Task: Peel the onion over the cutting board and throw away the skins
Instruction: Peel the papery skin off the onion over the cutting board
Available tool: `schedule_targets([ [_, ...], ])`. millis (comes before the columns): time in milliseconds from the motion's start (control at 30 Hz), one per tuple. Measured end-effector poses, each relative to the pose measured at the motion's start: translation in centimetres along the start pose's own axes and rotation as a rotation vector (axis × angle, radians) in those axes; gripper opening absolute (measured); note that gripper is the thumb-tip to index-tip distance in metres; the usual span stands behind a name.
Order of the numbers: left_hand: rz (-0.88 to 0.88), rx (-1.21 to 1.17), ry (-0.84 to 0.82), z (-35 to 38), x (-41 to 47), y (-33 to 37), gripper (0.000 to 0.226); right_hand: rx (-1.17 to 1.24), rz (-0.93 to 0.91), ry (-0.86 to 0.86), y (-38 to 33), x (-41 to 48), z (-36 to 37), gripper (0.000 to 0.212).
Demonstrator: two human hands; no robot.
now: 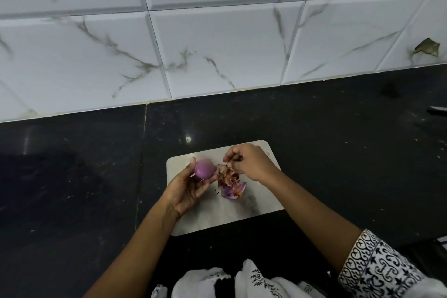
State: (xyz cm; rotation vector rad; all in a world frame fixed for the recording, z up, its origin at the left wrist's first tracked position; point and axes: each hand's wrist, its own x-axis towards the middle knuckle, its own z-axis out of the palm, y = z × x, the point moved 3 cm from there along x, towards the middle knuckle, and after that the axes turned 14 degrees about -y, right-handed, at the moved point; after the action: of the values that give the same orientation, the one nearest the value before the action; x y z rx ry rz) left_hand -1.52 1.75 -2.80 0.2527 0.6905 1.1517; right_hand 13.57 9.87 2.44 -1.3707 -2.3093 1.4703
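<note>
View from a head-worn camera, looking down at a black stone countertop [326, 152] that meets a tiled wall [217, 43] of white, grey-veined tiles at the far side. A pale, rectangular cutting board [217, 218] with rounded corners lies on the counter near the middle of the scene, turned slightly at an angle.

Two bare forearms reach in from the near edge. The left hand [188, 191] is over the left part of the board, palm turned up, with the thumb and fingers curled round a small, smooth purple onion [204, 169]. The onion looks peeled and is held just above the board's far left corner.

The right hand [254, 164] hovers over the far right part of the board, knuckles up, with the fingers bent inward. The thumb and fingertips pinch a small brownish scrap of skin [235, 158], close to the onion but not touching it.

Between and just near of the two hands, a loose pile of skins [229, 182] rests on the board: dry reddish-brown flakes on the far side and a purple, curved piece on the near side. A few tiny flecks lie on the board beside it.

The right arm wears a sleeve [377, 266] with a black-and-white scroll pattern. White cloth [242, 280] with dark print shows at the near edge. On the wall at the far right sits a small brown, leaf-like mark [427, 47]; what it is cannot be told.
</note>
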Motion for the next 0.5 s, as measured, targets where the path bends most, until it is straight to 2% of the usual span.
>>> schedule_targets([
  [67, 0.004, 0.016, 0.021, -0.2, 0.0, 0.0, 0.049, -0.135, -0.013, -0.048, -0.3, 0.0, 0.2, 0.022],
  [200, 0.025, 0.033, 0.045, 0.1, 0.3, 0.0, 0.052, -0.193, -0.107, 0.074, -1.3, -0.4, -0.1, 0.012],
  [300, 0.02, 0.067, 0.048, 0.5, 0.5, -0.1, 0.05, -0.209, -0.211, 0.11, -2.3, -0.6, 0.3, 0.022],
  [500, 0.042, 0.125, 0.044, 1.0, 0.6, -0.1, 0.047, -0.549, -0.305, 0.184, -3.1, -0.2, 0.6, 0.013],
])
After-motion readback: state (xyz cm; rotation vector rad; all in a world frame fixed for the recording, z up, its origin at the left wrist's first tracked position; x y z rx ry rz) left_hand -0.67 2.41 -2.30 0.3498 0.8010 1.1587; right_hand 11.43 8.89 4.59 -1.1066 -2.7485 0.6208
